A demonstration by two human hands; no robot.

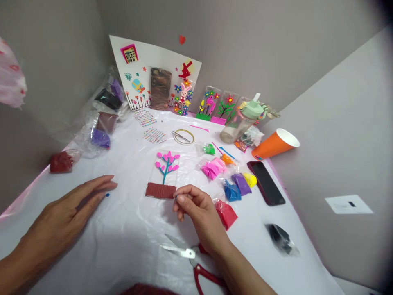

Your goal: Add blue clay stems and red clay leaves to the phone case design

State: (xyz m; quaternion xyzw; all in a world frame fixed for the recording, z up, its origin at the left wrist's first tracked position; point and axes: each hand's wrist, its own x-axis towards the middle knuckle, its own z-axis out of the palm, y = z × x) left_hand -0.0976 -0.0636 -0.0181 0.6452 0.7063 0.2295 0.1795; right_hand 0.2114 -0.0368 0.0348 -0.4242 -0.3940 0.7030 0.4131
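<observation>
Hands differ: left [69, 207] extended beside blue dot [107, 195], right [198, 209] apparently pinching blue bit [177, 197].

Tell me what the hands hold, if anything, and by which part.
The right hand seems to pinch a tiny blue bit between thumb and forefinger; which part is gripped is too small to tell. The left hand holds nothing visible.

bare right hand [202, 211], slim fingers [188, 190] at the grip, bare forearm [241, 262] behind it, left hand [63, 211] and its forearm bare too
</observation>
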